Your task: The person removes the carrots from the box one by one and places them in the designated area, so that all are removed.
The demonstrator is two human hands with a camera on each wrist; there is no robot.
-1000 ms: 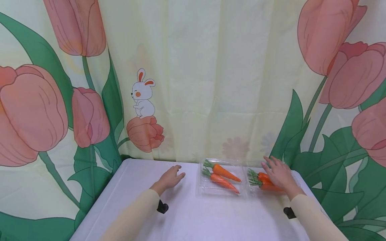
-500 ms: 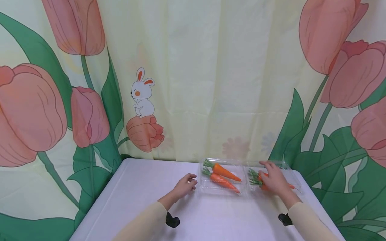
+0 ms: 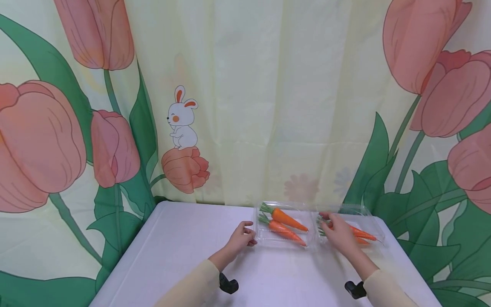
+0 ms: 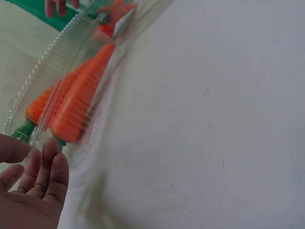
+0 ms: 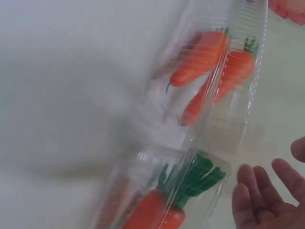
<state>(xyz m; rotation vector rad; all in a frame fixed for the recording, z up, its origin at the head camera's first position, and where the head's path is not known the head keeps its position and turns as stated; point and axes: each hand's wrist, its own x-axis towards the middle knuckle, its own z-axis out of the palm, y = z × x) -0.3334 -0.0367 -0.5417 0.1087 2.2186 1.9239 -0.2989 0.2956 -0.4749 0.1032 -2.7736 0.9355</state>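
Two clear plastic boxes stand side by side at the back right of the table. The left plastic box (image 3: pixel 267 239) holds two orange carrots with green tops, an upper carrot (image 3: pixel 290 220) and a lower carrot (image 3: pixel 283 230). In the right plastic box (image 3: pixel 354 209) lie two more carrots (image 3: pixel 361 233), partly covered by my right hand (image 3: pixel 339 234). That hand is over the box's left part; its fingers are spread and hold nothing in the right wrist view. My left hand (image 3: pixel 239 238) is at the left box's outer edge, fingertips (image 4: pixel 58 164) close to the wall; contact is unclear.
A white-covered table (image 3: pixel 276 277) extends in front of the boxes. Behind it hangs a curtain (image 3: pixel 245 106) printed with tulips and a rabbit. Black wrist cameras (image 3: pixel 229 285) are strapped below both hands.
My left hand has moved right, up to the left box's edge. My right hand has moved left over the right box, uncovering the carrot tips. Boxes and carrots look unmoved.
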